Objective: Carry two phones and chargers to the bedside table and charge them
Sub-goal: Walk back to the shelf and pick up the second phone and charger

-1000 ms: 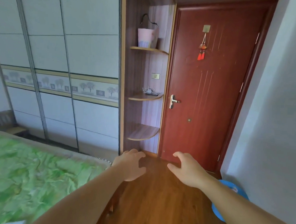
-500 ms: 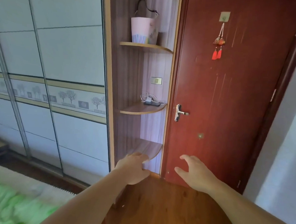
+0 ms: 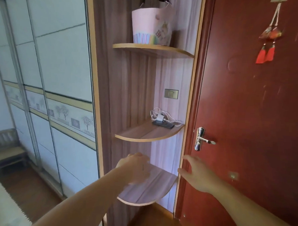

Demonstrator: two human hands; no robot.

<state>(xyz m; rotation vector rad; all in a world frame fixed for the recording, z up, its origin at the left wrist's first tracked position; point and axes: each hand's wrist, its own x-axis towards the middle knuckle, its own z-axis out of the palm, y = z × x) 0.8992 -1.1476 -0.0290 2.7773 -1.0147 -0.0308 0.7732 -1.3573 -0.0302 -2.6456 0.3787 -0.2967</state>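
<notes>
1. A dark phone [image 3: 163, 124] lies on the middle shelf [image 3: 144, 134], with a white charger [image 3: 160, 117] and its tangled cable just behind it.
2. The left hand [image 3: 134, 168] and right hand [image 3: 197, 173] are stretched out below that shelf, both empty with fingers relaxed.
3. A red door [image 3: 254, 116] stands to the right.

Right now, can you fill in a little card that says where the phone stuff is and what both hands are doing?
phone: dark, lying flat on the middle shelf
charger: white, with a tangled cable, just behind the phone
phones seen: one; cannot tell if there is a second
left hand: open, holds nothing, lower than the middle shelf
right hand: open, holds nothing, in front of the red door
top shelf: holds a pink bag
</notes>
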